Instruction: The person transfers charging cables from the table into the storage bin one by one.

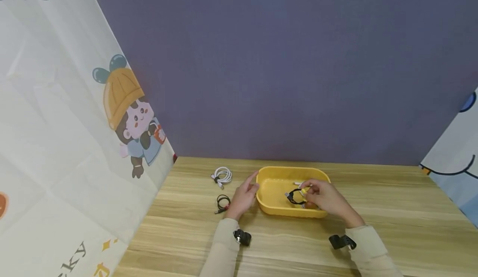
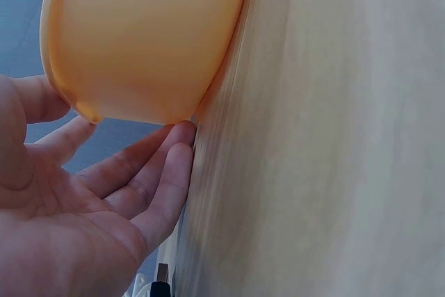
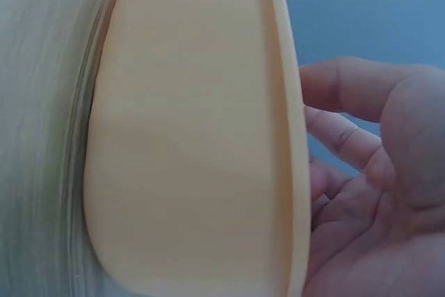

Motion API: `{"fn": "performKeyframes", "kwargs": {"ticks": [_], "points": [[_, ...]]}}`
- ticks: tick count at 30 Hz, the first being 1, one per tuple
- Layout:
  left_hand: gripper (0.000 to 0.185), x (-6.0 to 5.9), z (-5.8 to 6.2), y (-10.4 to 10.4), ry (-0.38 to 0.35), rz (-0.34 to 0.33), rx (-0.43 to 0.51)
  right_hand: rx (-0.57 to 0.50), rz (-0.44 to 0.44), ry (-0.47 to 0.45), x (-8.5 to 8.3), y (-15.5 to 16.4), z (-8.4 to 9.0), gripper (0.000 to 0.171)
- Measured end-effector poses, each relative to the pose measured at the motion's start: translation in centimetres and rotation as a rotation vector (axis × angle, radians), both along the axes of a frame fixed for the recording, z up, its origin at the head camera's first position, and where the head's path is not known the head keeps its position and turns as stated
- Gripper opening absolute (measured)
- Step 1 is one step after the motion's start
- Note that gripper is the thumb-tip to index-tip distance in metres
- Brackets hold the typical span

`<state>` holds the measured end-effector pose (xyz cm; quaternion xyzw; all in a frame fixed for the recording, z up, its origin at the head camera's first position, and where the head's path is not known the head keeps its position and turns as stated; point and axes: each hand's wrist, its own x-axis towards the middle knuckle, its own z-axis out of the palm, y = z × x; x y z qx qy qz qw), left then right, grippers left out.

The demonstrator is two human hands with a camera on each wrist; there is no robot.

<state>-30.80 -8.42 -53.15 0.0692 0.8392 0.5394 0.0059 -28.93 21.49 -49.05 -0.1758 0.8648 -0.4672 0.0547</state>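
Observation:
A yellow plastic basket [image 1: 274, 192] sits on the wooden table with cables inside. My left hand [image 1: 243, 197] rests at its left end; in the left wrist view, the thumb is at the rim and the extended fingers [image 2: 156, 193] touch the outer wall. Reaching over the right side, my right hand [image 1: 326, 196] has its thumb and fingers curled at a coiled black cable [image 1: 292, 196] and appears to pinch it by its right side. A white cable end [image 1: 297, 183] shows behind that coil. In the right wrist view, the basket wall [image 3: 195, 137] hides the fingertips.
Left of the basket, a coiled white cable [image 1: 223, 174] with a black tie lies on the table [image 1: 179, 227]. Nearer me is a small coiled black cable [image 1: 223, 202] with a red part, close to my left hand. A dark panel [image 1: 261, 69] rises behind the table.

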Motion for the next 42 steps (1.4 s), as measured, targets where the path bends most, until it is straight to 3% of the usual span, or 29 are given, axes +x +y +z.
{"fn": "performKeyframes", "kwargs": {"ticks": [29, 42], "points": [[0.048, 0.0, 0.0, 0.0, -0.019, -0.003, 0.025, 0.145, 0.092, 0.060, -1.1, -1.9, -1.1, 0.016], [0.048, 0.1, 0.1, 0.1, 0.003, -0.005, 0.042, 0.178, 0.055, 0.013, -0.8, -2.1, -0.7, 0.015]]}}
